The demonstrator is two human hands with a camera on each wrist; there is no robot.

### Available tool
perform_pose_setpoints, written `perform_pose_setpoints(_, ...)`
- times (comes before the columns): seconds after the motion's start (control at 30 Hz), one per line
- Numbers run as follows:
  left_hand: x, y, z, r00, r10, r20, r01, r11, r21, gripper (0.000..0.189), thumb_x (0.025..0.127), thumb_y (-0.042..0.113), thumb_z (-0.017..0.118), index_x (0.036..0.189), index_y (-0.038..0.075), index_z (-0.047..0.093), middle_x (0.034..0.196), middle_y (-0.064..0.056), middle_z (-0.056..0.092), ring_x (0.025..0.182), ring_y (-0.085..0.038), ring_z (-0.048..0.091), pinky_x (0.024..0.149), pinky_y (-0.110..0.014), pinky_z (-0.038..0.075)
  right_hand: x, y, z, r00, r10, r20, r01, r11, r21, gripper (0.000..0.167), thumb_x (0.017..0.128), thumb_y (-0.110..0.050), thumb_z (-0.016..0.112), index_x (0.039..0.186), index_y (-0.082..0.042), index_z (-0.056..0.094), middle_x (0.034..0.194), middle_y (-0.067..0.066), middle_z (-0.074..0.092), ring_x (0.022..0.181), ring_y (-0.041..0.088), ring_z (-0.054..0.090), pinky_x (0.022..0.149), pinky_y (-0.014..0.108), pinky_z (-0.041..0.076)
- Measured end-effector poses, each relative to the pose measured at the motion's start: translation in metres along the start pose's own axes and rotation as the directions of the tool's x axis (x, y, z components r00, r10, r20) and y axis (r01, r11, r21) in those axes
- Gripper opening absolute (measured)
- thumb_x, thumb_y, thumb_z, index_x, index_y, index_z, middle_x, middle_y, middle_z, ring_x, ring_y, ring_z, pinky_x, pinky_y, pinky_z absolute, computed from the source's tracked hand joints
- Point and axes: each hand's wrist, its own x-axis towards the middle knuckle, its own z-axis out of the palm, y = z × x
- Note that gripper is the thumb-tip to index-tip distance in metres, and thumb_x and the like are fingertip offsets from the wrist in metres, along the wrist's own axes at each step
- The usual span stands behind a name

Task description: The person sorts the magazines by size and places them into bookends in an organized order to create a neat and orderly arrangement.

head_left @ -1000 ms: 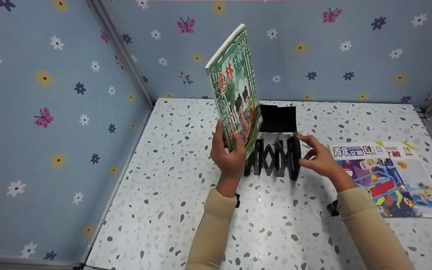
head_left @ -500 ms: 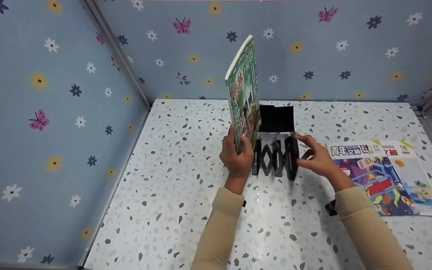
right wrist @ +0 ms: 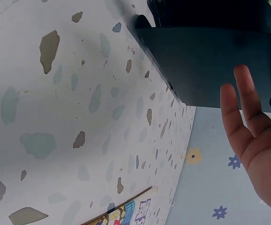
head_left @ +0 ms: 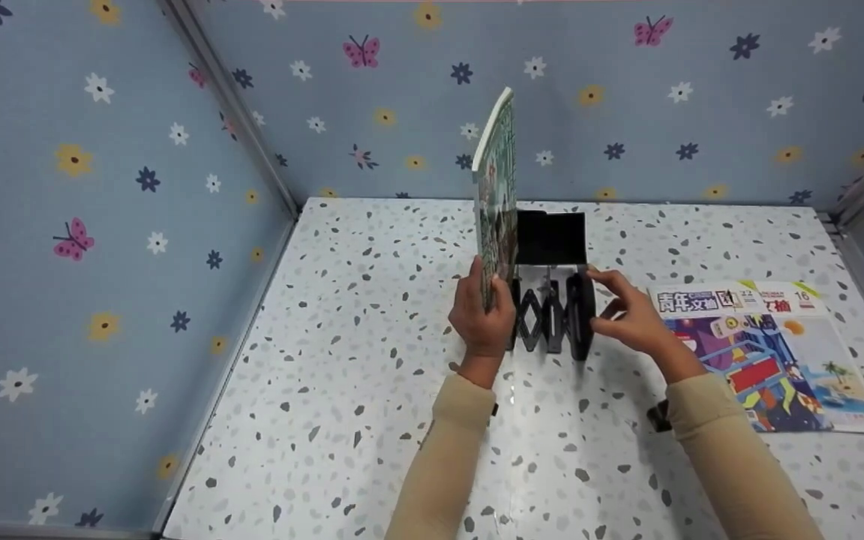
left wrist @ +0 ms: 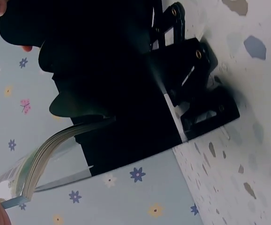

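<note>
Blue walls with printed flowers and butterflies stand around a speckled white desk (head_left: 372, 420). Near its middle, the left hand (head_left: 482, 322) holds a green book (head_left: 497, 187) upright, fingers clamped on its lower edge, at the left end of a black folding book stand (head_left: 552, 315). The right hand (head_left: 631, 319) touches the right end plate of the stand with relaxed, parted fingers. A magazine (head_left: 766, 352) lies flat at the right. I think the tall book could tip over if released, because the stand looks low and light.
</note>
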Motion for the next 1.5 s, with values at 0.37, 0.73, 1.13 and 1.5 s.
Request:
perform_pose_setpoints(0.37,-0.018,0.004,0.009,0.999,0.032,-0.018,-0.031,0.999,0.039,0.043,0.085,0.006,0.063,0.127,0.007,0.058,0.075,-0.007,0.057,0.059,-0.016,0.05,0.048,-0.028,0.043,0.0,0.001,0.001,1.0,-0.003,-0.002,0.003,1.0,-0.017,0.069,0.074,0.004,0.065,0.14,-0.004,0.046,0.149,0.022,0.041,0.069,0.022,0.062,0.066,0.026,0.052)
perform_pose_setpoints(0.73,-0.031,0.001,0.016,0.995,0.102,-0.024,-0.102,0.995,-0.008,0.061,0.081,0.0,0.063,0.14,0.012,0.052,0.071,-0.005,0.057,0.056,-0.015,0.048,0.047,-0.027,0.039,0.0,0.002,0.001,1.0,-0.006,-0.003,0.006,1.0,-0.001,0.068,0.076,0.005,0.064,0.14,-0.002,0.045,0.149,0.022,0.041,0.07,0.023,0.061,0.067,0.022,0.05)
perform_pose_setpoints(1.13,-0.043,-0.001,0.021,0.991,0.128,-0.036,-0.129,0.991,-0.027,0.05,0.079,-0.001,0.064,0.129,0.007,0.062,0.07,-0.004,0.057,0.055,-0.015,0.048,0.047,-0.028,0.04,-0.001,0.002,0.003,1.0,0.007,0.006,-0.007,1.0,-0.011,0.068,0.076,0.002,0.066,0.14,-0.007,0.046,0.149,0.018,0.042,0.072,0.025,0.062,0.068,0.027,0.051)
perform_pose_setpoints(1.5,-0.052,0.003,0.025,0.993,0.112,-0.031,-0.112,0.994,-0.012,0.043,0.076,-0.002,0.064,0.118,0.006,0.068,0.065,-0.004,0.052,0.054,-0.015,0.043,0.048,-0.028,0.038,-0.001,0.002,-0.002,1.0,-0.007,0.0,0.007,1.0,-0.011,0.069,0.075,0.003,0.066,0.14,-0.005,0.046,0.148,0.021,0.042,0.071,0.027,0.062,0.067,0.03,0.052)
